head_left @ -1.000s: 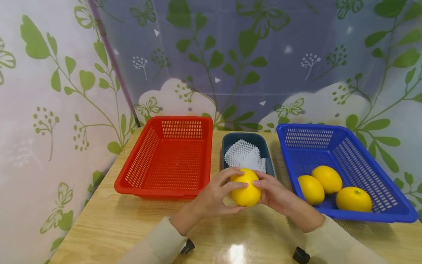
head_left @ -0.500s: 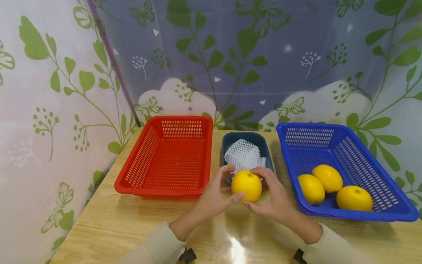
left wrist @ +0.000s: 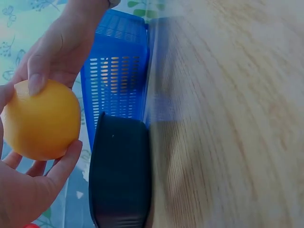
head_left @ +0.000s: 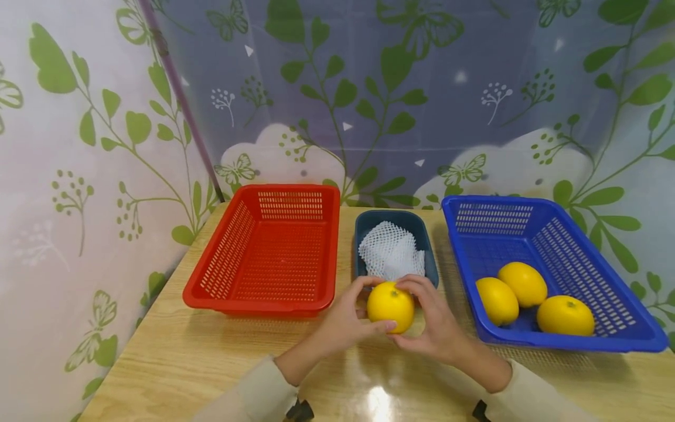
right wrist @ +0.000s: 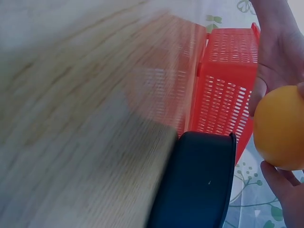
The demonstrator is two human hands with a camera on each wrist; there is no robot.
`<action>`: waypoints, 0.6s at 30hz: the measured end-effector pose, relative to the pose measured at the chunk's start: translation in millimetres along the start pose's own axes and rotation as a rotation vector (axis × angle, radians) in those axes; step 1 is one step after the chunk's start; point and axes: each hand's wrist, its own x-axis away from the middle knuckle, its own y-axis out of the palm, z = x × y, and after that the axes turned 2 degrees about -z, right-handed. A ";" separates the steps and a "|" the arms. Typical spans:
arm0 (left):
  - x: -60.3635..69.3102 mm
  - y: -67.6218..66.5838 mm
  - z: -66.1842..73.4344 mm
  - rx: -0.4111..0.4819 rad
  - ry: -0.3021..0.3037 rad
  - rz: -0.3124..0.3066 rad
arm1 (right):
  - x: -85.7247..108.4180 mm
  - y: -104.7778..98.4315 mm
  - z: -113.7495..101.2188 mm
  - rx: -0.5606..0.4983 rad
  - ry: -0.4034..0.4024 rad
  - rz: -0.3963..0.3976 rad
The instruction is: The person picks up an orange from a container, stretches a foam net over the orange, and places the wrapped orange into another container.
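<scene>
A round yellow citrus fruit point(head_left: 391, 307), with a small stem scar near its top, is held up between both hands in front of the dark teal tray. My left hand point(head_left: 345, 319) grips its left side, thumb across the lower front. Round the right side curl the fingers of my right hand point(head_left: 437, 322), its thumb at the bottom. In the left wrist view the fruit point(left wrist: 42, 119) shows clear of the table, fingers beneath it. White foam netting point(head_left: 390, 249) lies in the tray point(head_left: 433, 271).
To the left stands a red plastic basket point(head_left: 258, 306) with nothing in it. A blue basket point(head_left: 572, 341) at the right contains three yellow fruits point(head_left: 566, 315). Patterned curtains point(head_left: 337, 88) rise behind the wooden table point(head_left: 174, 357).
The fruit has been turned so its stem scar shows near the top. Both hands have changed their grip on it, and it sits slightly lower and nearer than half a second ago.
</scene>
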 end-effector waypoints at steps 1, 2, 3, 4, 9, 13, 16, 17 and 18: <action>0.2 0.2 -0.7 0.001 -0.003 0.001 | 0.1 -0.1 0.6 -0.002 -0.007 -0.007; 0.5 0.7 -1.7 0.006 -0.008 0.002 | 0.1 -0.6 1.1 -0.006 -0.016 -0.018; 0.8 1.2 -2.7 0.010 -0.013 0.004 | -0.4 -2.0 1.9 -0.012 -0.025 -0.036; 1.1 1.9 -3.9 0.016 -0.017 0.006 | -1.1 -4.6 2.1 -0.026 -0.020 -0.060; 3.2 5.5 -9.3 0.007 -0.053 0.008 | -13.9 -25.1 -1.4 -0.105 0.137 -0.126; 2.8 6.3 -12.4 -0.075 -0.068 0.004 | -32.4 -31.9 -1.4 0.011 0.341 -0.077; 1.7 7.8 -15.3 -0.134 -0.068 -0.005 | -42.7 -29.8 3.5 0.085 0.494 -0.084; 1.7 8.4 -16.7 -0.151 -0.074 -0.013 | -44.7 -28.0 5.3 0.106 0.542 -0.099; 1.9 9.2 -18.4 -0.158 -0.077 -0.022 | -46.4 -26.4 6.9 0.124 0.586 -0.114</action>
